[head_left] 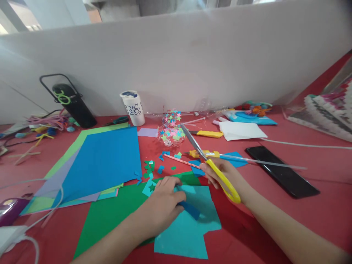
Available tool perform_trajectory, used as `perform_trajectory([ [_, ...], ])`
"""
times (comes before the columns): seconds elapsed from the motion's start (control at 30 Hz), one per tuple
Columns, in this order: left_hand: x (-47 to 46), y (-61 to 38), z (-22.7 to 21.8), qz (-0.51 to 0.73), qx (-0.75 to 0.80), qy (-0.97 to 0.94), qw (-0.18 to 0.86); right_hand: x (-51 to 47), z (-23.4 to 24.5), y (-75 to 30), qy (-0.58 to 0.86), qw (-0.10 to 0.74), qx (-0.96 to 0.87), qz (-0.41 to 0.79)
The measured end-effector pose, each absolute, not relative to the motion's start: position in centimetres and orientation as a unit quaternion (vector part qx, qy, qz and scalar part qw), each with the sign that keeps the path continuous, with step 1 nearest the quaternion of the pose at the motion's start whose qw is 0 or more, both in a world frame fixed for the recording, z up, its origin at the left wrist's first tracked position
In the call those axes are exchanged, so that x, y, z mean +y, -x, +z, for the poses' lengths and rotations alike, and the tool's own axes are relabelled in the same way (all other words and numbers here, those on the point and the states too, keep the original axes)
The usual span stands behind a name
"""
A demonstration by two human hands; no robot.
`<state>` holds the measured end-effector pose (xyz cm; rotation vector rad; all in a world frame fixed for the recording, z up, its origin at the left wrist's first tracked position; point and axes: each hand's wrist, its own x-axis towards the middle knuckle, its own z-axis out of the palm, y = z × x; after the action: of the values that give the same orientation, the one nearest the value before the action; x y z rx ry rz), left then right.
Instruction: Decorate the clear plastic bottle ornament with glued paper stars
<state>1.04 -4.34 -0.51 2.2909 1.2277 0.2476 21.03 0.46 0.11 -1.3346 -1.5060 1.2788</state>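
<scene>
My left hand [166,201] has its fingers curled around a small blue paper strip [191,210]. The hand is over a notched turquoise sheet [183,236] and a larger green sheet [110,212]. Yellow-handled scissors [224,182] are in my right hand [227,172], blades pointing up and away to the left. A pink striped stick [178,160] runs up to the right fingertips; whether they grip it I cannot tell. Beyond the blade tips stands a clear ornament [171,134] covered with colored stars. Paper scraps [149,167] lie between the hands and the ornament.
Stacked colored sheets with blue paper [107,157] on top lie left. A white tumbler [133,108] and black bottle [74,106] stand near the pale partition. A yellow cutter [209,134], yellow glue gun-like tool [203,154], translucent stick [264,161] and black phone [282,170] lie right.
</scene>
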Motion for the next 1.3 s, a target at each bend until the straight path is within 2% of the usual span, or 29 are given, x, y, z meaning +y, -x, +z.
perform_trajectory([
  [0.23,-3.4,-0.7,0.4,0.095,0.46,-0.821,0.324,0.8,0.3,-21.1,0.517,0.376,-0.594,0.489],
  [0.43,-0.6,4.9,1.0,0.194,0.561,-0.78,0.197,0.7,0.9,-21.5,0.496,0.388,-0.607,0.485],
  [0.57,0.0,7.0,2.7,0.246,0.604,-0.742,0.153,0.7,0.9,-21.5,0.489,0.404,-0.607,0.479],
  [0.73,-0.2,5.9,2.7,0.242,0.609,-0.708,0.263,1.2,-0.1,-21.6,0.483,0.422,-0.602,0.475],
  [0.97,0.8,5.7,0.9,0.295,0.661,-0.656,0.215,1.6,-0.9,-21.8,0.469,0.437,-0.595,0.484],
  [1.17,0.8,7.0,2.0,0.263,0.637,-0.644,0.331,1.6,-1.1,-21.8,0.471,0.435,-0.592,0.489],
  [1.3,1.3,6.7,1.0,0.296,0.629,-0.636,0.337,1.6,-1.2,-21.8,0.474,0.425,-0.601,0.483],
])
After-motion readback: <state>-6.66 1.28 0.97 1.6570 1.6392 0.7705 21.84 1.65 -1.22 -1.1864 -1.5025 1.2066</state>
